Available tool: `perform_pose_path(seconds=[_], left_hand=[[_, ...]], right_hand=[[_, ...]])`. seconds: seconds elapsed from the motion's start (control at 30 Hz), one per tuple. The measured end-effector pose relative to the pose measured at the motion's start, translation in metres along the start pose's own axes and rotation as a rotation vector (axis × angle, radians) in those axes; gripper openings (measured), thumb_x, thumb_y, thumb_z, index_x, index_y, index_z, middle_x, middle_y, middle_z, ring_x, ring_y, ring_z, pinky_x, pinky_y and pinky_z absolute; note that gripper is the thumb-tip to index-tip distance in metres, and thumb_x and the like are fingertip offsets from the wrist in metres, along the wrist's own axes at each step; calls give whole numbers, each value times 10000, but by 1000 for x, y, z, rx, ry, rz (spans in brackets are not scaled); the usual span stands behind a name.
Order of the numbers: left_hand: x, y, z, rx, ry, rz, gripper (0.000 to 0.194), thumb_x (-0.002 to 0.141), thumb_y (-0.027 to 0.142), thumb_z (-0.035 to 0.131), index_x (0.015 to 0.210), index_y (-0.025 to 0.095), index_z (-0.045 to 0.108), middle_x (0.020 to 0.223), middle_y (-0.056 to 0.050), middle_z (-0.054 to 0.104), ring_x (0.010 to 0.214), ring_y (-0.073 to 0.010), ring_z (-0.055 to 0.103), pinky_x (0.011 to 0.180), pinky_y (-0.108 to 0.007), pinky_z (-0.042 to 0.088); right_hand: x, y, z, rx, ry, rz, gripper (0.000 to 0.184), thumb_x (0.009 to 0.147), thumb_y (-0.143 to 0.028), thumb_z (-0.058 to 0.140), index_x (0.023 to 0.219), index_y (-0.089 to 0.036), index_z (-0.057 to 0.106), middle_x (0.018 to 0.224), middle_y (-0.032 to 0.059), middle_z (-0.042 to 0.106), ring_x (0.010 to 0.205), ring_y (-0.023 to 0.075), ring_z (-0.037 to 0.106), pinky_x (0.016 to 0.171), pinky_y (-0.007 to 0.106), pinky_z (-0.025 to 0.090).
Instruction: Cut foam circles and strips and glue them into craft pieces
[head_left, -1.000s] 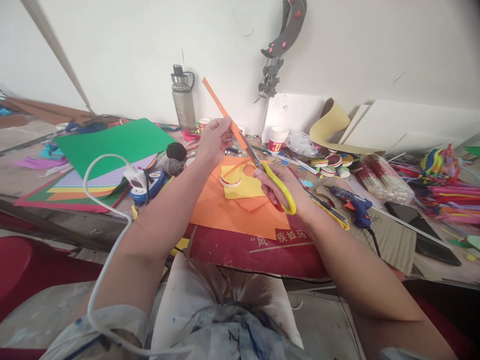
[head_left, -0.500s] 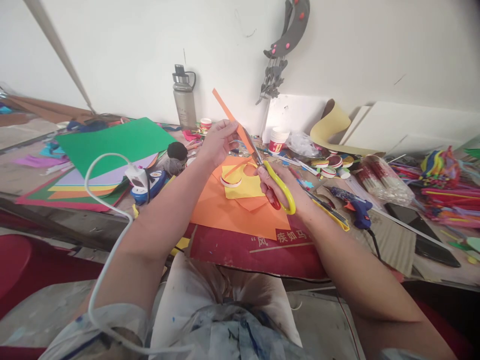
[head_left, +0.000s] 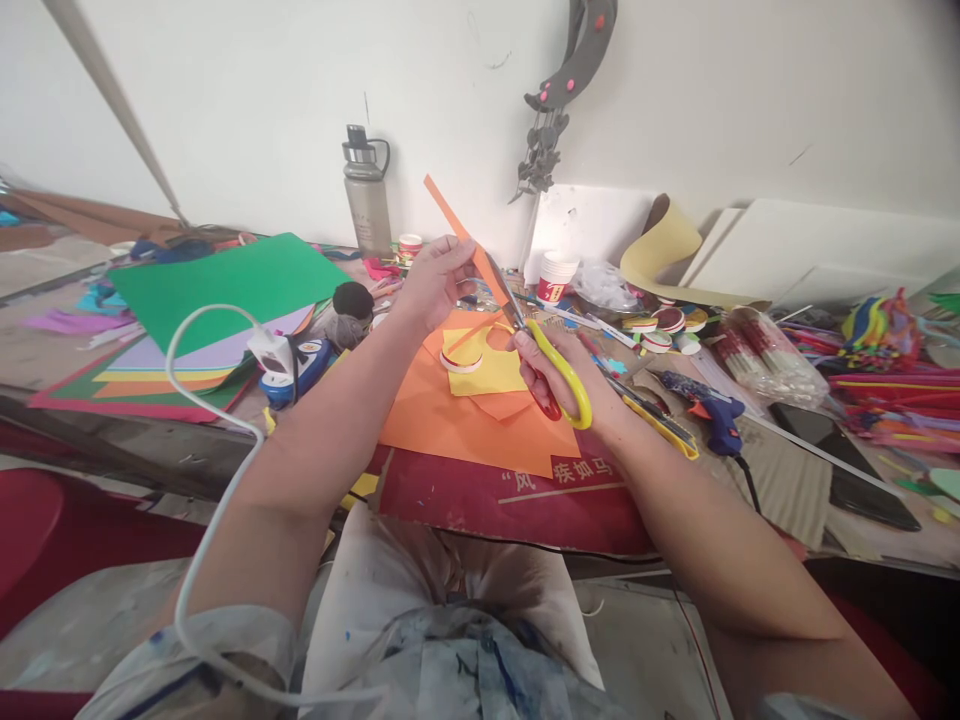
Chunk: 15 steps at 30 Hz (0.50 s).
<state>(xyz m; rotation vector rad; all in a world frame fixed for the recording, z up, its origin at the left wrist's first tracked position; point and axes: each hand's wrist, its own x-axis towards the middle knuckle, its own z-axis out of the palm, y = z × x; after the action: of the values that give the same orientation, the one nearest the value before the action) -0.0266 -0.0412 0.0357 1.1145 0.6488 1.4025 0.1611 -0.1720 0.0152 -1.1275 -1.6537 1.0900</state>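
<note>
Pinched in my left hand [head_left: 439, 282] is a narrow strip of orange paper [head_left: 448, 212], its free end pointing up and left. My right hand [head_left: 559, 370] grips scissors [head_left: 553, 350] with yellow and red handles. Their blades lie along the lower part of the strip; whether they are fully closed I cannot tell. Below, a large orange sheet [head_left: 442, 435] rests on a dark red board [head_left: 450, 510]. On top of it are a yellow paper piece [head_left: 495, 378] with a rounded cut-out and a small round white-rimmed piece [head_left: 461, 360].
A green sheet [head_left: 232, 280] tops coloured papers at left, beside a white plug [head_left: 271, 350] whose cable crosses my left arm. Behind stand a bottle [head_left: 367, 205] and a paper cup [head_left: 556, 278]. A yellow cutter [head_left: 660, 425], blue glue gun [head_left: 720, 420] and phone [head_left: 847, 475] lie right.
Hardly anything differs. Both hands keep their hold on the strip and scissors in nearly the same place, and the view shifts very slightly.
</note>
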Motion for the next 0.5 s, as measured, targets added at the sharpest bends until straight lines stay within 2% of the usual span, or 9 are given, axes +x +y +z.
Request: perform_pose_path(seconds=[0.33, 0.5], left_hand=[[1, -2, -3, -33, -49, 10, 372, 939, 308, 855, 772, 186, 545, 787, 10, 745, 643, -65, 700, 560, -174, 469], [2, -3, -3, -30, -23, -9, 349, 952, 315, 837, 791, 192, 553, 766, 21, 730, 639, -70, 706, 592, -188, 493]], right_hand=[[1, 3, 0, -1, 12, 39, 684, 830, -900, 701, 887, -239, 533, 545, -87, 494, 319, 71, 396, 277, 213, 310], [0, 3, 0, -7, 17, 20, 682, 837, -895, 695, 882, -234, 537, 539, -84, 499, 316, 68, 403, 280, 202, 297]])
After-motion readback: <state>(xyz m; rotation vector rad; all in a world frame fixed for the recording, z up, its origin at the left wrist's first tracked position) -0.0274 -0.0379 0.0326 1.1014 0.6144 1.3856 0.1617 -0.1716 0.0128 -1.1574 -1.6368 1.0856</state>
